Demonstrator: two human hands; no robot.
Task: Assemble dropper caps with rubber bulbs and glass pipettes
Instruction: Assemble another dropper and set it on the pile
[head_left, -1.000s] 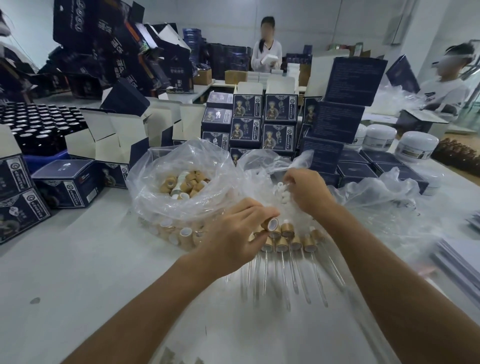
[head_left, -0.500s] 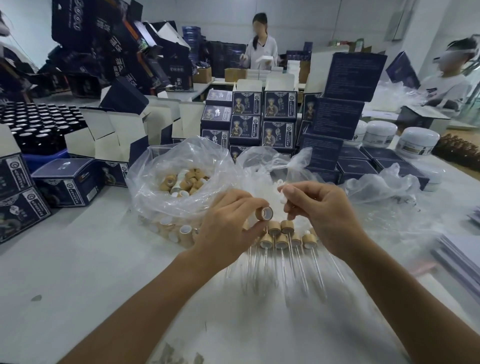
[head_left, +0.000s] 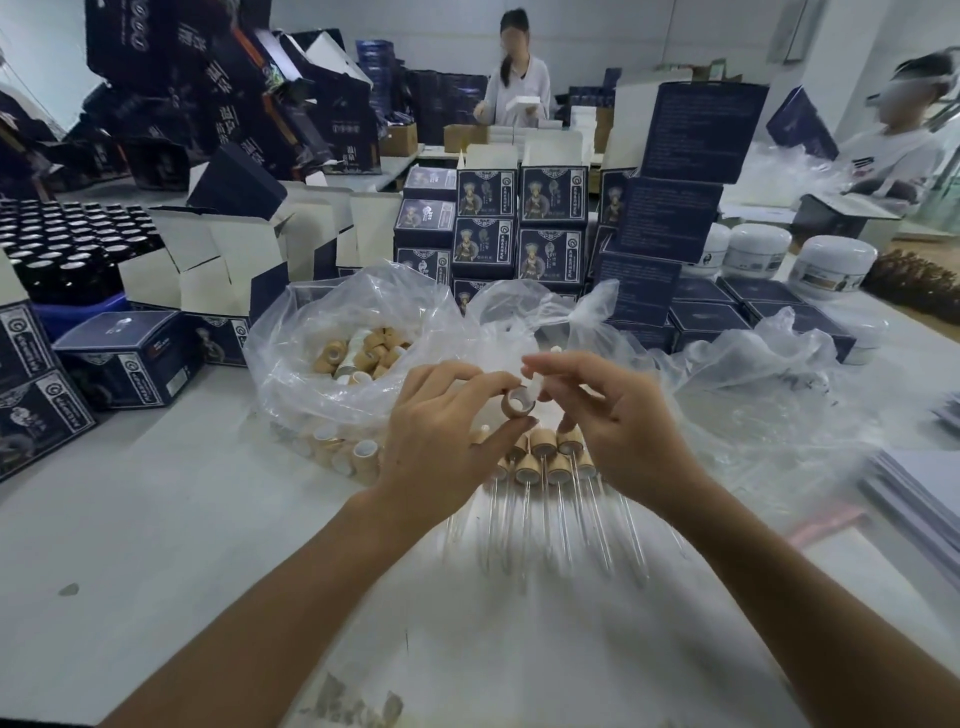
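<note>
Two hands meet above finished droppers (head_left: 545, 457): left hand (head_left: 441, 441) pinches wooden cap (head_left: 519, 402), right hand (head_left: 613, 415) pinches what looks like a white bulb (head_left: 535, 376). Misaligned push could pop the bulb loose.

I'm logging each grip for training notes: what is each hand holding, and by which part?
Left hand pinches a tan cap by its sides. Right hand pinches a white bulb; its grip point is hidden.

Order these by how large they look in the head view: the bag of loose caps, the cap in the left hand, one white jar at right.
1. Bag of loose caps, clearly largest.
2. White jar; it stands farther off, so its true size is unsure.
3. Cap held by the left hand, smallest.
</note>
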